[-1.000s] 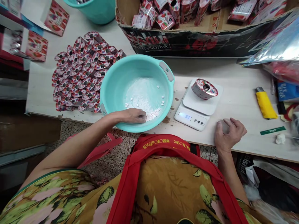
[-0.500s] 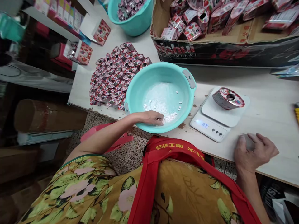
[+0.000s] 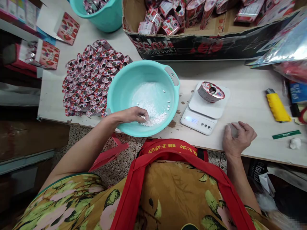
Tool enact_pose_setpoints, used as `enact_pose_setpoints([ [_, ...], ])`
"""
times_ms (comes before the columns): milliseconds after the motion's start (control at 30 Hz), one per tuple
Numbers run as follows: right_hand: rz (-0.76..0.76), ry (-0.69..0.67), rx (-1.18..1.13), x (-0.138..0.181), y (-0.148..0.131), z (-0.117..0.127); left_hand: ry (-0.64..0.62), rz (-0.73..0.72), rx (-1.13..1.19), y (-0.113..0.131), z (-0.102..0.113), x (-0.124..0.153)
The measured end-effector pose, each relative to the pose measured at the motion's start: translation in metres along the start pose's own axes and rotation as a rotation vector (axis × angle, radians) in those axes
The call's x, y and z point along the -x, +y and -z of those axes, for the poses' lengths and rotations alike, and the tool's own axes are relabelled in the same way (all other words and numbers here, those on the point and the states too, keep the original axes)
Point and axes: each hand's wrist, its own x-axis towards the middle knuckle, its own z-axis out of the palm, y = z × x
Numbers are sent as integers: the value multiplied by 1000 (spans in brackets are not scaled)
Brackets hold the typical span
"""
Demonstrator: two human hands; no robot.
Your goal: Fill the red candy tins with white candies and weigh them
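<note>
My left hand [image 3: 133,115] reaches into a teal basin [image 3: 124,89] and its fingers are pinched together over small white tablets [image 3: 155,119] at the basin's near side. A white digital scale [image 3: 203,111] stands to the right of the basin, with a strawberry-printed pouch [image 3: 211,92] lying on its platform. My right hand [image 3: 238,137] rests on the table edge, right of the scale, with fingers curled loosely and nothing visible in them.
Rows of several strawberry pouches [image 3: 88,76] lie left of the basin. A cardboard box [image 3: 203,44] of pouches stands behind, a second teal tub [image 3: 100,12] at the back left. A yellow utility knife [image 3: 278,105] and a green strip [image 3: 285,134] lie at the right.
My left hand has lifted slightly inside the basin, its fingers gathering tablets. The view swung left and back. My right hand has stayed in place on the table.
</note>
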Motion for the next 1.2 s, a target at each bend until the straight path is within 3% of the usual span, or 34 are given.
enact_pose_setpoints([
  [133,-34,-24,-46,0,-9,5,240,-62,552,-8,4,-2],
  [233,-84,-51,-39,0,-10,5,269,-8,696,-7,-1,-17],
  [300,-93,-47,-36,1,-10,4,254,15,596,-1,-3,-26],
  [400,-58,-25,-44,2,-7,5,190,-49,125,18,-2,-27],
  [467,-32,-7,-47,1,-6,5,258,-127,-219,35,-3,-20],
  [533,-19,10,-47,0,-7,7,411,-170,-386,54,-11,-13],
  [600,4,18,-40,0,-14,8,486,-172,-430,70,-27,-9],
  [667,75,7,-42,1,-28,7,443,-168,-494,82,-48,-11],
  [800,271,-152,-80,15,-67,3,447,-138,-661,94,-79,-29],
  [933,285,-262,-43,30,-86,0,580,-132,-610,107,-76,-45],
  [1067,269,-227,-19,32,-84,1,726,-364,-603,139,-63,-72],
  [1133,282,-223,-6,31,-84,2,684,-523,-685,160,-61,-99],
  [1200,300,-225,13,29,-85,3,562,-600,-771,178,-61,-128],
])
